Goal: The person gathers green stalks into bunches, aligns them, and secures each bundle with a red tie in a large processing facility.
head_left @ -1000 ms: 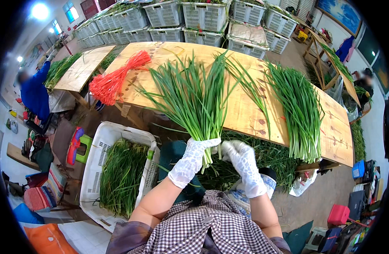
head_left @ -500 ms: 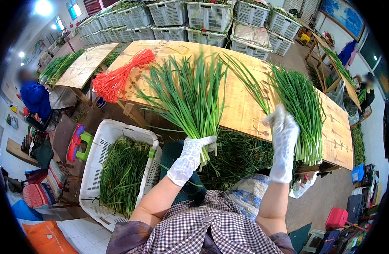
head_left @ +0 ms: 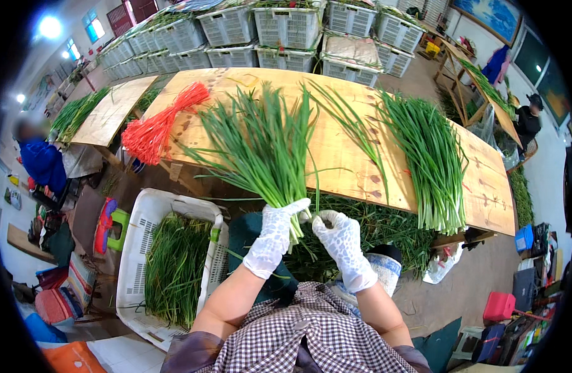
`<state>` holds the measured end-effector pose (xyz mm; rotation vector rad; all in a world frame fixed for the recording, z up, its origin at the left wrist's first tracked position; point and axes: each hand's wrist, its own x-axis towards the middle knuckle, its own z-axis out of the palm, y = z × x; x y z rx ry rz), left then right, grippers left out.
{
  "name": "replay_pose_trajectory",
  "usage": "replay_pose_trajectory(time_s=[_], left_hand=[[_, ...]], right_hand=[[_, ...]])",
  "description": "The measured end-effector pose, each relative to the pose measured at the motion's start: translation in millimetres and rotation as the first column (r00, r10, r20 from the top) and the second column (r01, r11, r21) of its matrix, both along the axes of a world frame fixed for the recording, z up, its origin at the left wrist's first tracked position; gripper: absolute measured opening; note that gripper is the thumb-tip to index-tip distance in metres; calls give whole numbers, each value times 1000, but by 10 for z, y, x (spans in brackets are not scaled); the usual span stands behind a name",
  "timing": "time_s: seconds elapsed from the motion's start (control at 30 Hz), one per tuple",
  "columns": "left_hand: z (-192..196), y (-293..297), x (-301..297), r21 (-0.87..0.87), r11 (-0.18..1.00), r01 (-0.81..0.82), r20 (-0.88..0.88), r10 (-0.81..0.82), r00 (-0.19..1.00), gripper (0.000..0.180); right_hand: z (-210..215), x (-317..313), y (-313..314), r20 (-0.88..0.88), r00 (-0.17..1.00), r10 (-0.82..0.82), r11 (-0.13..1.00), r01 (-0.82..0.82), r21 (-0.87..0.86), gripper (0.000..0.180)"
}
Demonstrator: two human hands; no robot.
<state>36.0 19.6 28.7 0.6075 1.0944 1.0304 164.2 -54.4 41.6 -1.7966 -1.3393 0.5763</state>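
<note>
In a white patterned glove, my left hand (head_left: 278,227) is closed round the stem ends of a bunch of garlic chives (head_left: 261,149). The bunch leans away over the near edge of the wooden table (head_left: 345,180), its leaves fanned out. Close beside it, my gloved right hand (head_left: 339,233) pinches a thin chive stalk (head_left: 317,198) near the bunch's cut ends. A larger pile of chives (head_left: 426,165) lies on the table to the right. A few loose chives (head_left: 354,127) lie between that pile and the held bunch.
Red ties (head_left: 165,124) lie at the table's left. A white crate of chives (head_left: 127,267) stands on the left floor; more greens (head_left: 385,227) lie below the table. Stacked crates (head_left: 286,28) fill the back. Two people sit apart, at far left (head_left: 43,158) and far right (head_left: 528,121).
My right hand has come from the pile on the right down and leftward to beside the held bunch. The left hand keeps its hold on the chives, and the view has shifted slightly.
</note>
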Motion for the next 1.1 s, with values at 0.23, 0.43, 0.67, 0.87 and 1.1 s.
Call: replay_pose_trajectory(time_s=[0.23,0.43,0.67,0.87,1.1], left_hand=[[875,63,-178,370,921,119,415,-279,866,20],[688,287,-92,-10,995,102,510,-83,856,14],[386,137,-134,-55,995,80,170,-69,983,19],[276,80,12,6,994,113,66,-113,991,22],[642,100,-376,206,977,61,150,-93,984,22]], right_hand=[[-136,614,-384,508,669,542,840,-403,-364,21],[217,1339,630,898,329,-291,899,415,139,28],[362,986,572,-445,894,-58,974,-48,-223,26],[220,290,48,-685,720,111,947,-285,-146,17],[-22,516,-129,396,726,563,811,-393,-433,19]])
